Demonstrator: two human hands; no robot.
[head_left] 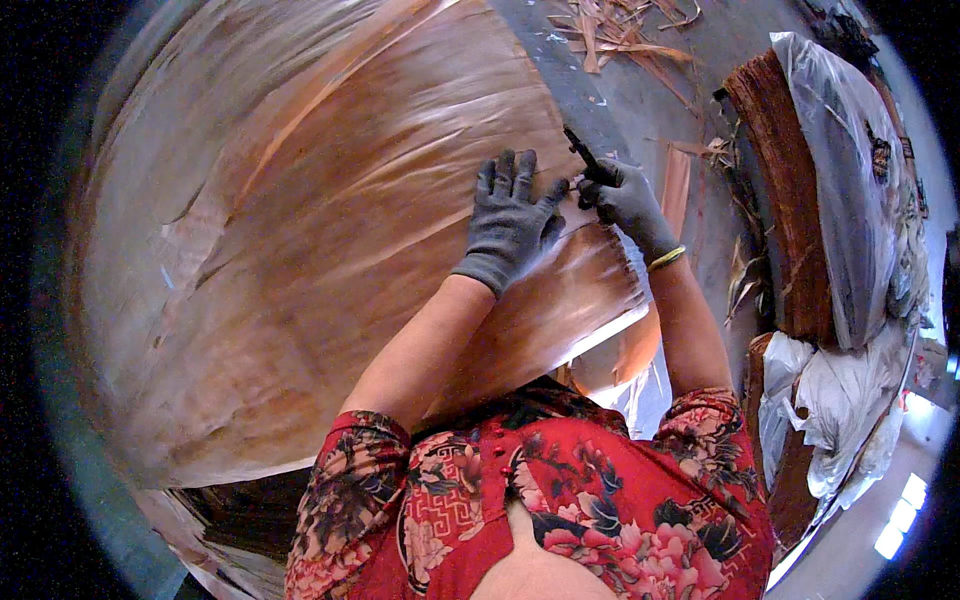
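A broad brown sheet of wood veneer point(330, 260) spreads before me, wrinkled, with a slightly curled right edge. My left hand point(508, 215), in a grey glove, lies flat on it near that edge, fingers stretched and thumb out toward the right. Just beyond the sheet's right edge, my right hand point(625, 205), gloved alike, is closed around a slim black hand tool point(592, 163). The tool points up and to the left; its exact kind is hard to make out. A small tear or notch in the veneer shows between the two hands.
Veneer scraps point(610, 35) litter the grey floor at the top. To the right stands a tall stack of brown veneer point(785, 190) under clear plastic sheeting point(835, 170). White plastic point(840, 400) covers another pile nearer me. Dark layered sheets point(255, 510) show under the veneer at lower left.
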